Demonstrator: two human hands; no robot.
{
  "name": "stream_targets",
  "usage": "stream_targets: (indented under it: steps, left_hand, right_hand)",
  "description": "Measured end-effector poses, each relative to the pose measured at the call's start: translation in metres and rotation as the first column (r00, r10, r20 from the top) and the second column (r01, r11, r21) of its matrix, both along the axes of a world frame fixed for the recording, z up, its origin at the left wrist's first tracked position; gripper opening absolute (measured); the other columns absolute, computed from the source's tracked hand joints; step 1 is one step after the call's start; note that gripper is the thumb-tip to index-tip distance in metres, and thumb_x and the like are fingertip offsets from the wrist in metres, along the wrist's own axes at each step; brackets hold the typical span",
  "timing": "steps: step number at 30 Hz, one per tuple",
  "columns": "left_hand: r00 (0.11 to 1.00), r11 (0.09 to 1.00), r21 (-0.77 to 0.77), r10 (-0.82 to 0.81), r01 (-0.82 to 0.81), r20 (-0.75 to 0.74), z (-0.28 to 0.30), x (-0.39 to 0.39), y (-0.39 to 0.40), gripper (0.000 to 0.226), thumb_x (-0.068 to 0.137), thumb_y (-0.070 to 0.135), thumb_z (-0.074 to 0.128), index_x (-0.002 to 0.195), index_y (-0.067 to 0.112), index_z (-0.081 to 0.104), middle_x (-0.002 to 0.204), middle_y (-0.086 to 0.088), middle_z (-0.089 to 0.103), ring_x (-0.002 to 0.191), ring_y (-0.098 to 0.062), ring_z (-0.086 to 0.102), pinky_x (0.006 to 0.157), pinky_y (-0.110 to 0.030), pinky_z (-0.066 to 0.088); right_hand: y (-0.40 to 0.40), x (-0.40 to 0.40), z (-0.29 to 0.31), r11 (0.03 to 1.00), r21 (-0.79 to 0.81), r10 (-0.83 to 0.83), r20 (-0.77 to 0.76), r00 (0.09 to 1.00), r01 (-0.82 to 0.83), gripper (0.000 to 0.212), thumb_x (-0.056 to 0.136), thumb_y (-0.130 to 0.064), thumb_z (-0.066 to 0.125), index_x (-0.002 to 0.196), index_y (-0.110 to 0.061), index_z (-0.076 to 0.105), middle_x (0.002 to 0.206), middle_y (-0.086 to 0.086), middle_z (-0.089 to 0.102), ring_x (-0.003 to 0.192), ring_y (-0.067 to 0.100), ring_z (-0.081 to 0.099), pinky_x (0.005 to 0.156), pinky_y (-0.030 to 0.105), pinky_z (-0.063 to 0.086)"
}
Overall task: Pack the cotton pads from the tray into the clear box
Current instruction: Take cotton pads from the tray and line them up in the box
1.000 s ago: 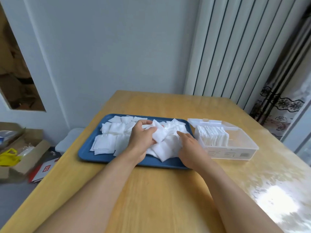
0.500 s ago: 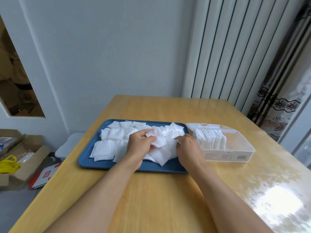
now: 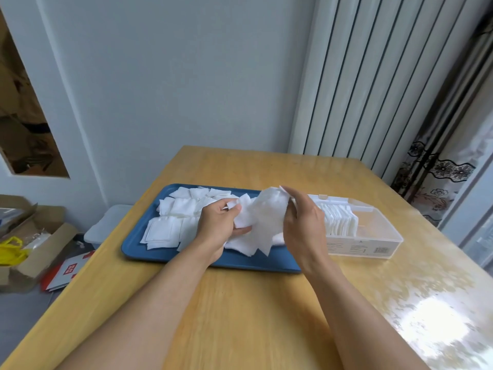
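head view, looking down at a wooden table [image 3: 240, 316]. a bunch of white cotton pads [image 3: 262, 220] is held up between both hands, just above the near right part of a blue tray [image 3: 138, 249]. the left hand [image 3: 218, 225] grips the bunch's left edge, thumb on top and fingers curled under it. the right hand [image 3: 304, 222] holds the bunch's right side, its fingers curled round the top corner of the highest pad. the two hands are close together, with only the pads between them.

the held pads are thin, square and soft-looking, fanned out unevenly, their lower corners hanging down toward the tray. how many are in the bunch cannot be told.

more loose pads [image 3: 173, 222] lie on the tray to the left of the left hand and behind both hands, overlapping in flat, untidy layers and covering much of the tray's left and far parts.

the clear box [image 3: 373, 236] sits on the table just to the right of the tray, touching or nearly touching it, partly behind the right hand. its lid is open. a row of packed pads [image 3: 338, 222] stands on edge in the box's left half; the right half shows bare clear plastic.
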State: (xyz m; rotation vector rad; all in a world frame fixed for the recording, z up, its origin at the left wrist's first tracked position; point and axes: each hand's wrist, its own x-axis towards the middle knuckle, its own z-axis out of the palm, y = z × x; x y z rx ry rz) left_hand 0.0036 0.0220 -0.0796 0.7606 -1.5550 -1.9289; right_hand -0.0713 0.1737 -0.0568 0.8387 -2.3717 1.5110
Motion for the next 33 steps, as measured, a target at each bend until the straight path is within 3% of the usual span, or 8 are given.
stream_targets:
  steps: [3,5,10,15,18,22,28,33]
  left_hand:
    - [1.000,0.999,-0.026,-0.019,0.019,0.022,0.003,0.002,0.006,0.017,0.103,0.012,0.057,0.117,0.012,0.068,0.123,-0.007,0.064,0.081,-0.034,0.077,0.076,-0.042,0.064]
    - [0.999,0.999,-0.044,0.007,-0.006,0.041,0.008,0.005,0.010,0.015,0.105,0.013,0.054,0.115,0.016,0.065,0.122,0.003,0.060,0.073,-0.030,0.077,0.075,-0.038,0.064]
    - [0.997,0.999,-0.047,-0.010,0.014,0.072,0.015,0.013,0.010,0.016,0.106,0.014,0.050,0.110,0.014,0.066,0.118,-0.002,0.058,0.075,-0.033,0.078,0.100,-0.051,0.053]
    - [0.997,0.999,-0.047,-0.014,0.017,0.073,0.014,0.011,0.005,0.017,0.104,0.014,0.053,0.110,0.001,0.062,0.113,-0.005,0.053,0.076,-0.032,0.078,0.106,-0.052,0.048]
    - [0.999,0.998,-0.060,-0.024,0.027,0.045,0.017,0.012,0.008,0.016,0.104,0.014,0.054,0.111,0.011,0.068,0.120,-0.008,0.065,0.079,-0.032,0.078,0.105,-0.056,0.049]
    - [1.000,0.996,-0.084,-0.025,0.027,0.014,0.018,0.009,0.010,0.014,0.103,0.013,0.056,0.109,0.007,0.067,0.119,-0.016,0.070,0.080,-0.033,0.078,0.102,-0.056,0.051]
    - [1.000,0.989,-0.145,0.018,-0.019,-0.005,0.017,0.005,0.008,0.014,0.101,0.013,0.060,0.094,0.001,0.064,0.082,-0.010,0.065,0.075,-0.025,0.078,0.087,-0.051,0.061]
    - [0.994,0.992,-0.069,-0.106,0.106,0.000,0.020,0.004,0.011,0.023,0.103,0.018,0.057,0.101,0.001,0.073,0.102,-0.023,0.075,0.088,-0.030,0.076,0.078,-0.045,0.064]
  right_hand:
    - [0.000,-0.003,-0.010,0.903,0.396,0.137,0.101,0.985,-0.166,0.078,0.090,0.005,0.043,0.161,-0.020,0.021,0.154,-0.002,0.037,0.140,0.019,0.036,0.103,0.020,0.033]
    - [0.001,-0.006,-0.015,0.837,0.501,0.185,0.122,0.975,-0.221,0.086,0.090,0.004,0.044,0.163,-0.023,0.008,0.160,0.002,0.032,0.139,0.021,0.038,0.103,0.023,0.035]
    - [0.004,-0.006,-0.013,0.916,0.396,0.058,0.016,0.998,-0.060,0.087,0.089,0.013,0.037,0.162,-0.029,0.016,0.158,-0.001,0.034,0.134,0.019,0.044,0.089,0.022,0.035]
    - [0.009,-0.017,0.002,0.972,0.215,-0.065,-0.162,0.985,0.100,0.072,0.090,0.016,0.043,0.151,-0.021,0.044,0.120,0.003,0.057,0.095,0.021,0.052,0.075,0.029,0.038]
    - [0.016,-0.019,0.014,0.988,0.083,-0.109,-0.208,0.972,0.129,0.050,0.094,0.009,0.050,0.136,-0.018,0.060,0.112,0.005,0.065,0.087,0.016,0.054,0.075,0.026,0.039]
    - [0.020,-0.020,0.021,0.994,-0.106,-0.016,-0.005,1.000,0.016,0.030,0.098,-0.010,0.062,0.121,-0.027,0.067,0.090,-0.009,0.067,0.076,0.003,0.059,0.066,0.011,0.041]
    - [0.006,-0.016,0.010,0.954,-0.086,0.298,0.242,0.923,-0.285,0.033,0.094,-0.013,0.070,0.118,-0.035,0.064,0.078,-0.014,0.066,0.064,-0.001,0.061,0.062,0.015,0.046]
    - [-0.008,-0.006,-0.002,0.948,-0.234,0.291,0.354,0.889,-0.217,0.020,0.091,-0.016,0.073,0.106,-0.029,0.066,0.089,-0.003,0.073,0.079,0.014,0.069,0.066,0.024,0.050]
